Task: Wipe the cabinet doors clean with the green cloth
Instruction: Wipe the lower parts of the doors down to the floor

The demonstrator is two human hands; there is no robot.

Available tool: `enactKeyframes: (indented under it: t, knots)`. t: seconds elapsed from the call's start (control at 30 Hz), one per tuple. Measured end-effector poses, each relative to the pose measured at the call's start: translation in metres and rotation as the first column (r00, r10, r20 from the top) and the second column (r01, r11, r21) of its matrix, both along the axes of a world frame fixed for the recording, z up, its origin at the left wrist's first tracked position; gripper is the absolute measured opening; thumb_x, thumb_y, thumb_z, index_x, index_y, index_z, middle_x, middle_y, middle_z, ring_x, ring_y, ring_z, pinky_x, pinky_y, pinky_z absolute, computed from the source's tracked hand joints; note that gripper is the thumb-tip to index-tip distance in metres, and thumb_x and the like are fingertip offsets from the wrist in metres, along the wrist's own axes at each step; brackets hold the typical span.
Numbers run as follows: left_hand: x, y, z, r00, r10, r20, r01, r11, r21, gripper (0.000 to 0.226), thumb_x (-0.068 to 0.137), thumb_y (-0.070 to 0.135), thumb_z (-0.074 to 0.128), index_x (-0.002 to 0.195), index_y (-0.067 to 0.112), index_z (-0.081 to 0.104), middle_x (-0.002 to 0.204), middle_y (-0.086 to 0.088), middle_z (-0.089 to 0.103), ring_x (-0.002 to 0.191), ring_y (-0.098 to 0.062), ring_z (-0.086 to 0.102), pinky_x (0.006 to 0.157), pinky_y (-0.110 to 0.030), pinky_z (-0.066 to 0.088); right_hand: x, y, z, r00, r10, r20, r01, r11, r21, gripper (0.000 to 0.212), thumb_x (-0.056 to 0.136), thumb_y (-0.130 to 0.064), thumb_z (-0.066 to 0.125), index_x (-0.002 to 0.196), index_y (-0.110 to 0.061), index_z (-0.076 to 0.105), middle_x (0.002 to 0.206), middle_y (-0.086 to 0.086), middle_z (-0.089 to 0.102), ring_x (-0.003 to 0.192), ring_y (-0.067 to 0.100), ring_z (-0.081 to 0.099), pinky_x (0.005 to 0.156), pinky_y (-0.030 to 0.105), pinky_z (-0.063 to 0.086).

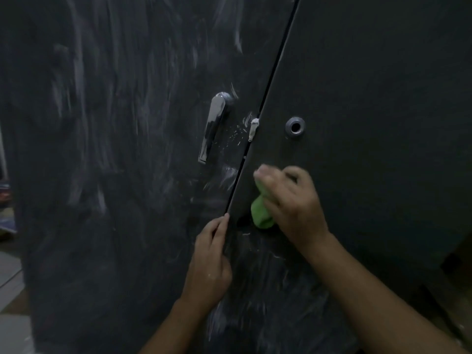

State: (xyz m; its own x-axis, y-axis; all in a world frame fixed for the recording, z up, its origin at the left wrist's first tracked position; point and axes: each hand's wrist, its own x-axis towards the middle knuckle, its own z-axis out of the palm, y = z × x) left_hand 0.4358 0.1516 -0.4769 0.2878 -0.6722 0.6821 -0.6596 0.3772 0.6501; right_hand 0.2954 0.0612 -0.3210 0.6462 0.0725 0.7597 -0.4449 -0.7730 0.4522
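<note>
Two dark cabinet doors fill the view. The left door [115,149] is covered in white smears; the right door [370,123] looks cleaner in its upper part and streaked near the bottom. My right hand [288,200] presses a bunched green cloth [260,213] against the right door, just right of the gap between the doors. My left hand [212,261] rests lower down, its fingers curled on the edge of the door at the gap.
A chrome lever handle [213,126] hangs on the left door. A round metal keyhole ring [295,127] sits on the right door. A blob of white paste [253,129] sticks on the gap. Pale floor [10,277] shows at far left.
</note>
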Motion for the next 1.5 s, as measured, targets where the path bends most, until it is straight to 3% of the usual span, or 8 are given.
enactKeyframes:
  t: [0.1, 0.27, 0.5, 0.67, 0.9, 1.17, 1.33, 1.5]
  knots:
    - [-0.001, -0.002, -0.002, 1.0, 0.001, 0.015, -0.002, 1.0, 0.025, 0.087, 0.075, -0.004, 0.048, 0.157, 0.018, 0.025, 0.151, 0.0, 0.032, 0.135, -0.009, 0.032, 0.113, -0.017, 0.025, 0.021, 0.001, 0.038, 0.992, -0.039, 0.116, 0.039, 0.999, 0.002, 0.044, 0.089, 0.001, 0.06, 0.133, -0.002, 0.062, 0.135, 0.011, 0.063, 0.109, 0.029, 0.062, 0.098, 0.036, 0.046]
    - [-0.005, -0.003, 0.0, 1.0, -0.005, 0.006, 0.005, 1.0, 0.006, 0.084, 0.076, -0.004, 0.047, 0.156, 0.012, 0.026, 0.15, -0.004, 0.033, 0.136, -0.01, 0.031, 0.112, -0.011, 0.019, 0.029, -0.008, 0.039, 0.996, -0.065, 0.053, 0.067, 0.997, -0.027, 0.043, 0.089, -0.007, 0.063, 0.131, -0.006, 0.064, 0.135, 0.006, 0.064, 0.106, 0.031, 0.063, 0.096, 0.041, 0.049]
    - [0.002, 0.0, -0.002, 1.0, -0.013, 0.019, 0.013, 1.0, -0.015, 0.086, 0.075, -0.006, 0.05, 0.155, 0.017, 0.03, 0.15, 0.004, 0.033, 0.132, -0.007, 0.031, 0.112, -0.011, 0.019, 0.022, -0.003, 0.018, 0.953, -0.06, -0.298, 0.04, 0.997, -0.073, 0.038, 0.086, -0.014, 0.059, 0.122, -0.01, 0.068, 0.129, 0.006, 0.068, 0.101, 0.03, 0.064, 0.086, 0.044, 0.054]
    - [0.007, 0.003, -0.002, 1.0, -0.025, 0.006, 0.025, 0.997, -0.066, 0.083, 0.069, -0.009, 0.049, 0.148, 0.016, 0.044, 0.15, 0.014, 0.038, 0.135, -0.005, 0.036, 0.115, -0.015, 0.023, 0.024, 0.004, 0.005, 0.911, 0.004, -0.412, -0.011, 1.0, -0.016, 0.03, 0.085, -0.009, 0.056, 0.109, -0.012, 0.074, 0.118, 0.001, 0.073, 0.092, 0.028, 0.064, 0.074, 0.038, 0.055]
    - [0.008, -0.002, -0.004, 0.999, -0.015, -0.038, 0.011, 0.994, -0.104, 0.08, 0.07, -0.007, 0.046, 0.146, 0.017, 0.047, 0.15, 0.008, 0.045, 0.139, -0.007, 0.041, 0.116, -0.028, 0.032, 0.031, 0.001, 0.049, 0.996, -0.015, -0.09, 0.012, 0.999, -0.037, 0.03, 0.084, -0.005, 0.066, 0.113, -0.008, 0.074, 0.121, 0.006, 0.072, 0.089, 0.032, 0.06, 0.079, 0.039, 0.054]
    - [0.013, -0.006, 0.001, 0.969, -0.055, -0.242, 0.005, 0.979, -0.203, 0.06, 0.077, -0.011, 0.046, 0.131, 0.011, 0.059, 0.131, 0.003, 0.059, 0.126, -0.013, 0.054, 0.107, -0.04, 0.045, 0.012, 0.0, -0.032, 0.964, -0.002, -0.267, -0.005, 1.0, -0.025, 0.026, 0.091, -0.006, 0.066, 0.114, -0.015, 0.073, 0.125, -0.001, 0.069, 0.099, 0.025, 0.062, 0.086, 0.039, 0.052]
    - [0.016, -0.004, 0.0, 0.96, -0.07, -0.272, 0.021, 0.984, -0.18, 0.052, 0.08, -0.02, 0.048, 0.114, 0.015, 0.064, 0.124, 0.008, 0.062, 0.121, -0.009, 0.058, 0.103, -0.031, 0.048, -0.022, -0.009, -0.109, 0.879, -0.039, -0.476, 0.06, 0.998, 0.03, 0.04, 0.077, -0.017, 0.079, 0.115, -0.028, 0.072, 0.129, -0.011, 0.067, 0.109, 0.019, 0.051, 0.089, 0.035, 0.049]
    - [0.013, 0.001, -0.001, 0.96, -0.087, -0.266, 0.052, 0.99, -0.133, 0.048, 0.08, -0.02, 0.049, 0.104, 0.02, 0.062, 0.123, 0.01, 0.062, 0.119, -0.004, 0.057, 0.099, -0.022, 0.047, -0.033, -0.006, -0.13, 0.833, -0.01, -0.553, 0.061, 0.995, 0.075, 0.029, 0.076, -0.022, 0.076, 0.104, -0.028, 0.077, 0.119, -0.013, 0.071, 0.104, 0.017, 0.049, 0.083, 0.03, 0.052]
